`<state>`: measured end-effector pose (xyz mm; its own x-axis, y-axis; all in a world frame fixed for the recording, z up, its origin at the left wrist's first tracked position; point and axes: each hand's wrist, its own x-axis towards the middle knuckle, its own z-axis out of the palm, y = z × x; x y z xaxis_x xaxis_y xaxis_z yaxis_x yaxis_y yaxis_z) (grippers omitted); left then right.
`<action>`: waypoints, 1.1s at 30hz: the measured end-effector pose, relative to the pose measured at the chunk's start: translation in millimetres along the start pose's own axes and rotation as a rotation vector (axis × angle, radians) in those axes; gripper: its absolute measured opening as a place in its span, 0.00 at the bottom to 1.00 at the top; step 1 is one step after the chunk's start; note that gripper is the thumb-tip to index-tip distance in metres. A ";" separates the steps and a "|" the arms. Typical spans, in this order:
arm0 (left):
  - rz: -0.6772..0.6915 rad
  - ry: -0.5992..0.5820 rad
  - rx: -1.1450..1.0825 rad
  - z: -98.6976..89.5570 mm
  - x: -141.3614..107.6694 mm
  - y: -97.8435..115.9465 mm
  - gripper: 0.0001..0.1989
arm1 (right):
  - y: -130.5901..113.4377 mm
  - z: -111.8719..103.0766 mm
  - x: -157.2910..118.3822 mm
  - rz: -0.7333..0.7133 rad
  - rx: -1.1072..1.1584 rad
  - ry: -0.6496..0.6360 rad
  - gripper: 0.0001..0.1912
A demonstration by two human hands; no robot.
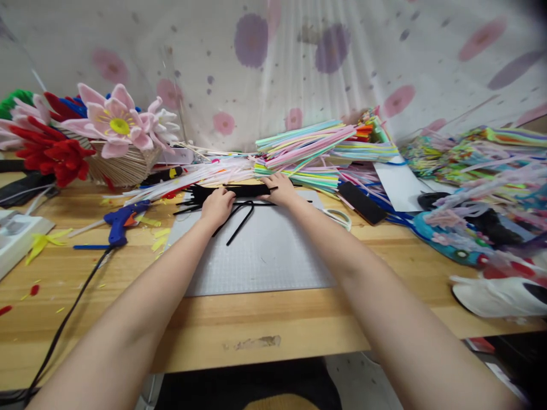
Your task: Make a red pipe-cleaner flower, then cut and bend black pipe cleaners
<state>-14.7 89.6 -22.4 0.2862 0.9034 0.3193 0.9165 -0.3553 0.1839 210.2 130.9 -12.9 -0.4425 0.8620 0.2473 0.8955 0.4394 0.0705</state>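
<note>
A bundle of black pipe cleaners (243, 190) lies across the back of a grey gridded cutting mat (260, 262). My left hand (218, 206) is on the bundle's near left part, its fingers curled around black stems. Farther right, my right hand (278, 189) rests at the bundle's right part with its fingers spread. A bent black pipe cleaner (241, 225) lies on the mat between my hands, one end close to my left hand. White-handled scissors (338, 218) lie at the mat's right edge, beside my right forearm.
A blue glue gun (122, 223) with a black cord sits left of the mat. Fuzzy flowers (117, 122) stand back left. Colourful pipe cleaner bundles (307, 142) are piled behind the mat. To the right are a black block (362, 203) and a white shoe-like item (499, 297).
</note>
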 end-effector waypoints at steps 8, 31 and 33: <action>-0.036 0.040 0.013 -5.6 8.9 4.3 0.15 | 30.9 -30.6 -21.4 0.205 0.093 -0.067 0.43; -0.735 -0.243 -1.592 -39.2 -60.3 45.9 0.04 | -52.8 -9.4 -39.9 0.389 0.807 0.083 0.09; -0.809 -0.351 -1.805 -39.6 -65.7 48.8 0.07 | -68.3 -12.3 -48.6 0.424 1.203 -0.006 0.10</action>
<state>0.1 3.5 2.4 0.2671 0.8672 -0.4203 -0.3800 0.4956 0.7810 171.1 55.9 -17.8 -0.1366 0.9902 0.0307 0.3597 0.0784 -0.9298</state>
